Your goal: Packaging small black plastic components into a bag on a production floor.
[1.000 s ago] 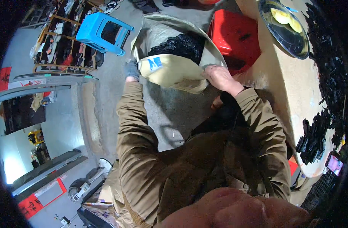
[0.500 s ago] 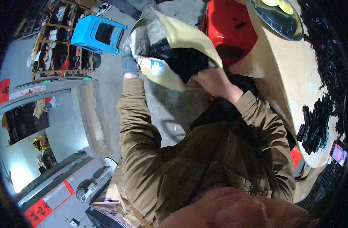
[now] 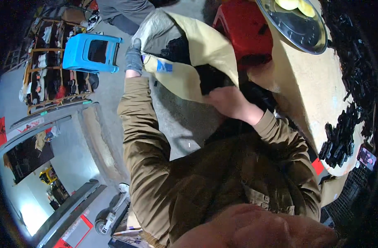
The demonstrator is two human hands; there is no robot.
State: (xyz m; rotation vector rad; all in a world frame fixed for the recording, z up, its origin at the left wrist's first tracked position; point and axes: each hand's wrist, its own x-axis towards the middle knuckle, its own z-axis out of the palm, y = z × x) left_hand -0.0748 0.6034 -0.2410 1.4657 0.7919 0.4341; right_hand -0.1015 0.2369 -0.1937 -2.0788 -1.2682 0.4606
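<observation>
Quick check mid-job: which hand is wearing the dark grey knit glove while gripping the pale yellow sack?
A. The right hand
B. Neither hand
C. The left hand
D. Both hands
C: the left hand wears the dark grey knit glove and grips the edge of the pale yellow sack, while the right hand is bare at the sack's lower edge.

Workbench and concrete floor

A pale tabletop (image 3: 304, 91) runs along the right, carrying a round metal tray (image 3: 294, 27) at its far end and heaps of small black parts (image 3: 342, 136) along its outer side. On the grey concrete floor (image 3: 172, 124) stand a blue plastic stool (image 3: 91, 53) and a red stool (image 3: 246, 33), the red one just beside the table.
</observation>
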